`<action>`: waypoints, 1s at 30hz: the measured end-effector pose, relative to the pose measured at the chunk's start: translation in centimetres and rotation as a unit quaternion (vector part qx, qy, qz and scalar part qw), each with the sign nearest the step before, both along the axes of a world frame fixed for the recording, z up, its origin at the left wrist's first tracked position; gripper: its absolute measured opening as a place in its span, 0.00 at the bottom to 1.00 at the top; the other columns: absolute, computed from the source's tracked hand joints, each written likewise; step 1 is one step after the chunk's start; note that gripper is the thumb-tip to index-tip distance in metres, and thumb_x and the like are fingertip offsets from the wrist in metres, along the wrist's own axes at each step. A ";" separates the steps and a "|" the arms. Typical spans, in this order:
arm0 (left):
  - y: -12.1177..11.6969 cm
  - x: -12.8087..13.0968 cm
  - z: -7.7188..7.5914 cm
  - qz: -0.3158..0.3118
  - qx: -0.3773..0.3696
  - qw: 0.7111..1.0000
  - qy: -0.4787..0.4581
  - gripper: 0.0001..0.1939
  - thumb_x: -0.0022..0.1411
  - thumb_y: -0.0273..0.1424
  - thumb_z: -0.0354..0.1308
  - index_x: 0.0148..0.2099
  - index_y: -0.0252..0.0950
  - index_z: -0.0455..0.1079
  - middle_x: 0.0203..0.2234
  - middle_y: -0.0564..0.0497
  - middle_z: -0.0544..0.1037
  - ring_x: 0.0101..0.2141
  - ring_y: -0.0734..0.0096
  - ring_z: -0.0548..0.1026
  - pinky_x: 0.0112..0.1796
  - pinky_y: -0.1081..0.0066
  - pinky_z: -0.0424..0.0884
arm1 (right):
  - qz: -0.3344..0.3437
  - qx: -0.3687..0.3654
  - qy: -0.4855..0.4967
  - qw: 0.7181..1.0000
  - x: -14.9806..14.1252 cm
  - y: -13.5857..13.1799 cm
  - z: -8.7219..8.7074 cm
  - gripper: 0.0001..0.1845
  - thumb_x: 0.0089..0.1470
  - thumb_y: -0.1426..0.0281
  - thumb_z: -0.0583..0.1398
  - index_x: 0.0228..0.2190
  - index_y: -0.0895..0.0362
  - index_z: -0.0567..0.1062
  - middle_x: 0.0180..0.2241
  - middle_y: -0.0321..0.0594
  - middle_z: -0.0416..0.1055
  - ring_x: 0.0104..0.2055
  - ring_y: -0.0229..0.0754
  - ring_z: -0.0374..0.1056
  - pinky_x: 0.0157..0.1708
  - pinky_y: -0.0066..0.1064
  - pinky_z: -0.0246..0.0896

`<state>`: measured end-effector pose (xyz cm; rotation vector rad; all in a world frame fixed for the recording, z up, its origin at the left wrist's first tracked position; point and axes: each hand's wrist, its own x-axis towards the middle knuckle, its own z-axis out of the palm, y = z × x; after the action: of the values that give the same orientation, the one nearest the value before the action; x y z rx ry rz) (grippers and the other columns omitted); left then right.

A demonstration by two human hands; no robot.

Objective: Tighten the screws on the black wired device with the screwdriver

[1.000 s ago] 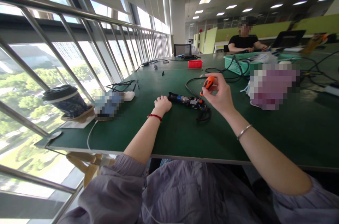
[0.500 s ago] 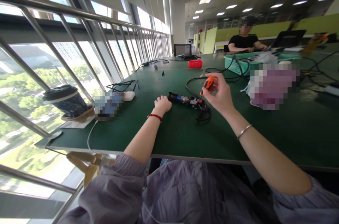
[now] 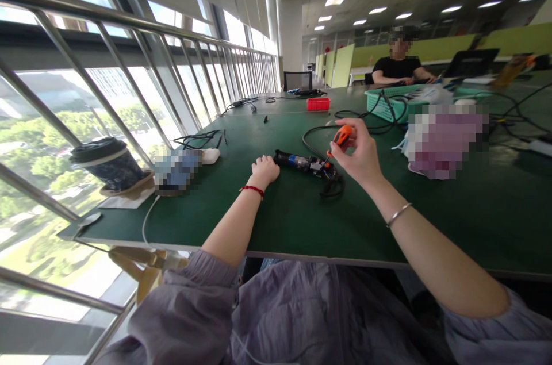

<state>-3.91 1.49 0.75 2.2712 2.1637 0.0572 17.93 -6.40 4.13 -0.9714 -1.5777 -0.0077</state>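
Head view, mid-frame: right hand [image 3: 361, 153] pinches a screwdriver [image 3: 343, 136], left hand [image 3: 265, 170] has an unclear hold, and the likely rigid device [image 3: 302, 164] suits left-end gripping.

Device [image 3: 297, 162]: slim, dark, cylindrical body with a blue band near mid-length. It lies flat on the green table [image 3: 302, 221], its right end angled slightly toward the near edge. Small components are exposed at the right end, beside a black looped cable [image 3: 332, 188]. The left end meets the left hand [image 3: 265, 171]; grip detail is hidden. Screwdriver [image 3: 344, 136]: orange-and-black handle, held in the right hand [image 3: 360, 149], tilted, shaft directed down-left to the exposed components.
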 end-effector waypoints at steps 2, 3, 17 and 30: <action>0.0 0.0 0.0 0.000 0.000 1.000 0.000 0.24 0.66 0.33 0.39 0.60 0.29 0.58 0.60 0.37 0.61 0.59 0.52 0.59 0.56 0.58 0.58 | -0.032 -0.004 -0.010 0.999 0.1 -0.1 0.1 0.15 0.45 0.68 0.61 0.38 0.54 0.70 0.24 0.32 0.66 0.21 0.37 0.62 0.24 0.30 0.60; 0.0 0.0 0.0 -0.001 0.000 1.000 0.000 0.24 0.66 0.33 0.39 0.60 0.29 0.58 0.60 0.37 0.61 0.59 0.52 0.59 0.56 0.57 0.58 | -0.045 -0.005 -0.013 0.999 0.1 -0.1 0.2 0.12 0.46 0.67 0.60 0.36 0.54 0.71 0.22 0.32 0.65 0.20 0.36 0.61 0.24 0.30 0.59; -0.2 0.0 0.2 -0.002 -0.002 1.000 -0.001 0.24 0.65 0.32 0.39 0.60 0.28 0.57 0.60 0.37 0.61 0.59 0.52 0.59 0.56 0.57 0.58 | -0.040 -0.035 -0.002 0.999 0.1 -0.2 0.3 0.11 0.48 0.66 0.60 0.36 0.54 0.71 0.19 0.29 0.61 0.18 0.36 0.61 0.23 0.30 0.59; 0.0 0.0 0.0 -0.003 -0.002 1.000 0.000 0.25 0.65 0.32 0.38 0.61 0.25 0.57 0.60 0.36 0.60 0.59 0.50 0.59 0.56 0.57 0.58 | -0.039 -0.022 -0.001 0.999 0.3 0.0 0.1 0.10 0.47 0.64 0.61 0.34 0.54 0.72 0.22 0.33 0.66 0.20 0.37 0.62 0.23 0.29 0.60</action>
<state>-3.89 1.48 0.74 2.2751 2.1550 0.0541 18.19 -6.42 4.25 -1.0681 -1.5468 -0.0291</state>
